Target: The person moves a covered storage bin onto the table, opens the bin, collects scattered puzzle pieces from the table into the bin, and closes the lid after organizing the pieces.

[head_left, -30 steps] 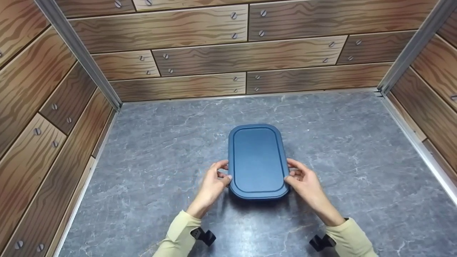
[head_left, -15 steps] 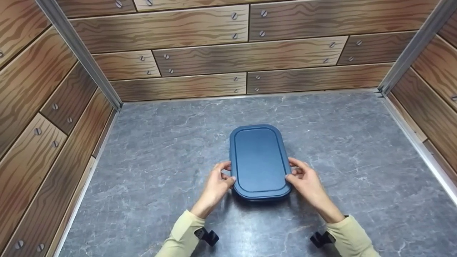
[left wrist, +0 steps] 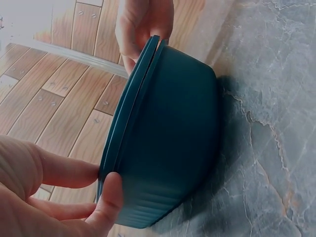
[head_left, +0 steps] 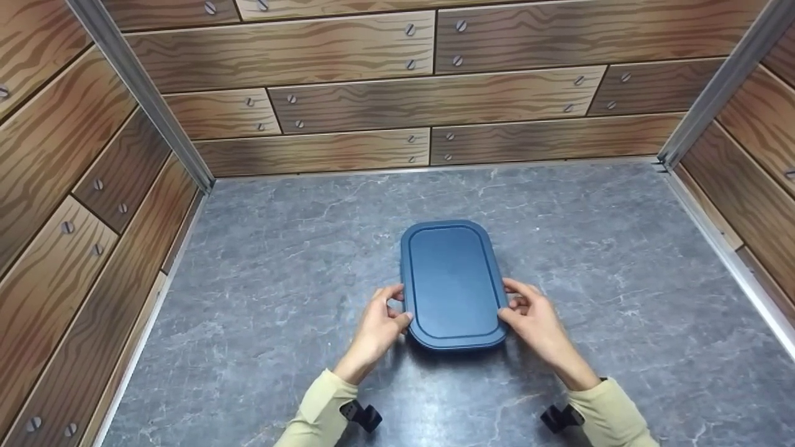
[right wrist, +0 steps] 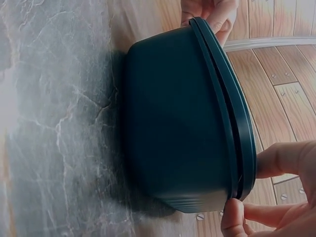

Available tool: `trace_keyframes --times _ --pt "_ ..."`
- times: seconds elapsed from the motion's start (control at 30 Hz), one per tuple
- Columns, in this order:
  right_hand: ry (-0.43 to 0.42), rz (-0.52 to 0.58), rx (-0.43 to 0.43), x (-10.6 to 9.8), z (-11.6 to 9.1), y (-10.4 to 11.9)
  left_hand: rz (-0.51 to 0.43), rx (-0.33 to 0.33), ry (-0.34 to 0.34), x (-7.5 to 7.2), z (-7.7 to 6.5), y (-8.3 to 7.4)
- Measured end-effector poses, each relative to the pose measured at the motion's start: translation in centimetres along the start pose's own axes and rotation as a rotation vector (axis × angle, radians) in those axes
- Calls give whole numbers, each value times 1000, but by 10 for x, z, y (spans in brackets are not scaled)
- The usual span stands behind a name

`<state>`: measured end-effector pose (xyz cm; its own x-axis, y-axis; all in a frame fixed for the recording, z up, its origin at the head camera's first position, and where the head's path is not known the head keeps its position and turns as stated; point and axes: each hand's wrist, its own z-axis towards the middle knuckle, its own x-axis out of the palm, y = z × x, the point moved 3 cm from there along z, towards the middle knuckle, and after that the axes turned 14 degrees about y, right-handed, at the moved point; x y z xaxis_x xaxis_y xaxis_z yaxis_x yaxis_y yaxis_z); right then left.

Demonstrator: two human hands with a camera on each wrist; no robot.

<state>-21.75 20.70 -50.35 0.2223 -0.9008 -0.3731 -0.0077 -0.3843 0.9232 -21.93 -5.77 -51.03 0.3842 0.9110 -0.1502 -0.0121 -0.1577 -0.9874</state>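
A dark blue lidded storage box [left wrist: 168,113] stands lengthwise on the grey surface. Its lid [head_left: 456,282], a rounded rectangle with a raised inner line, covers the top. Both wrist views show a thin dark gap between the lid's rim and the box's upper edge on the near side. My left hand [head_left: 377,323] pinches the left long edge near the front, thumb closest to me. On the opposite edge my right hand [head_left: 534,316] pinches the rim in the same way. The inside of the box is hidden under the lid.
The grey marbled tabletop [head_left: 279,248] spreads around the box on every side. Wood-print walls [head_left: 348,102] close off the back, left and right, with metal strips [head_left: 714,93] at the corners. A small black device [head_left: 361,415] sits at each wrist, over pale yellow sleeves [head_left: 317,403].
The near end of the box and lid has shifted slightly to the right, with the left hand moving along. Both hands keep their hold on the edges.
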Motion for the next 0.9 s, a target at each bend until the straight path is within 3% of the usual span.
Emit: trace_keyframes --times 0.4,0.9 --pt "14 24 6 0 -2 -5 9 -15 -4 1 -1 -2" --pt "4 -52 -36 0 -8 -5 -20 -24 19 3 -6 -2"
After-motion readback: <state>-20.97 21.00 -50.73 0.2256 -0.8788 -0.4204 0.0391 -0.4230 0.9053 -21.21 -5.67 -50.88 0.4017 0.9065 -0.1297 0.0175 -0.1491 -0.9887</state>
